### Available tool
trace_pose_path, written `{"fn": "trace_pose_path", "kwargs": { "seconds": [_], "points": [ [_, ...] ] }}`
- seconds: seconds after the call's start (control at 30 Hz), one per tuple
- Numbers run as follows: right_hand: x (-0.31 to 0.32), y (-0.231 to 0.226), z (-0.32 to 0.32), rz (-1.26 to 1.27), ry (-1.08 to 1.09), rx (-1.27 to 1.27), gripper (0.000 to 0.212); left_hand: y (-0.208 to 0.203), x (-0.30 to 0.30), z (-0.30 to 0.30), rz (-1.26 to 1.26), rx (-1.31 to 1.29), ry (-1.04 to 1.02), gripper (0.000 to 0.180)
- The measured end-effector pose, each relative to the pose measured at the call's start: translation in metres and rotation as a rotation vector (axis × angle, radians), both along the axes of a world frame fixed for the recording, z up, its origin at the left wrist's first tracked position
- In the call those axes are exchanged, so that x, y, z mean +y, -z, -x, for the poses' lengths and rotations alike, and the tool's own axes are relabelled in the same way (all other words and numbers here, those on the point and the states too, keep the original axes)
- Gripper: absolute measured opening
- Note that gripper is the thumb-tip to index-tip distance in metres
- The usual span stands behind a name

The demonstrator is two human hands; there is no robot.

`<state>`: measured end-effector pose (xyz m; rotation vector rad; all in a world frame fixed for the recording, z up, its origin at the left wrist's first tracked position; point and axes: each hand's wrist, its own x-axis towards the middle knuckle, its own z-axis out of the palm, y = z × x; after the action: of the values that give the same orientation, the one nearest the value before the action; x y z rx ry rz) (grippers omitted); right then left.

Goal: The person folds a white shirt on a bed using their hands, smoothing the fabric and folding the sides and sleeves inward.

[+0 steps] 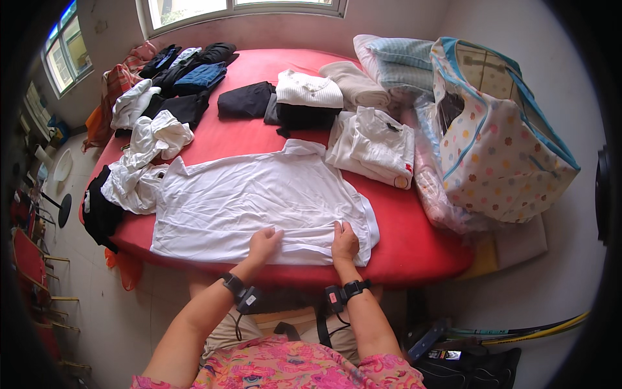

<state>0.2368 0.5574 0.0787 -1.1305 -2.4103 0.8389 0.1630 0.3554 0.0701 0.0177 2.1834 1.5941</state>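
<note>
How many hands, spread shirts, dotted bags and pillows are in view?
Hands: 2, left hand and right hand, both flat on the shirt
Spread white shirt: 1
Dotted bag: 1
Pillow: 1
Total: 5

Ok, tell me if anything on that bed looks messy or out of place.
Yes: crumpled white garments lie unfolded at the bed's left edge, and a black garment hangs over the side. The white shirt under both hands lies flat.
</note>
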Motion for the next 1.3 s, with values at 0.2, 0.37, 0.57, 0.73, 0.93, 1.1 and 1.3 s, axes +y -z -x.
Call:
{"fn": "trace_pose_path", "kwargs": {
  "seconds": [0.2,0.37,0.57,0.73,0.93,1.1,1.3],
  "points": [
    [0.009,0.005,-0.007,0.144,-0.039,0.071,0.03,-0.003,0.002,-0.01,0.384,0.545,0.009,0.031],
    [0.008,-0.003,-0.033,0.22,-0.166,0.002,0.037,-0.022,-0.006,0.01,0.32,1.367,0.528,0.026],
    [0.007,-0.001,-0.039,-0.008,-0.211,-0.122,0.035,-0.014,-0.005,0.004,0.423,1.307,0.92,0.016],
    [0.009,-0.009,-0.02,-0.287,-0.354,0.201,0.031,-0.013,-0.002,0.003,0.277,1.208,0.734,0.016],
    [0.026,-0.002,0.009,-0.424,-0.549,0.225,0.018,-0.022,0.016,0.009,0.491,0.947,0.474,0.026],
    [0.042,0.017,0.016,-0.088,-0.53,0.241,0.016,-0.007,0.008,0.006,0.354,0.91,0.437,0.025],
    [0.04,0.017,0.022,-0.146,-0.426,0.14,0.02,-0.008,0.009,0.003,0.281,0.916,0.378,0.027]
  ]
}}
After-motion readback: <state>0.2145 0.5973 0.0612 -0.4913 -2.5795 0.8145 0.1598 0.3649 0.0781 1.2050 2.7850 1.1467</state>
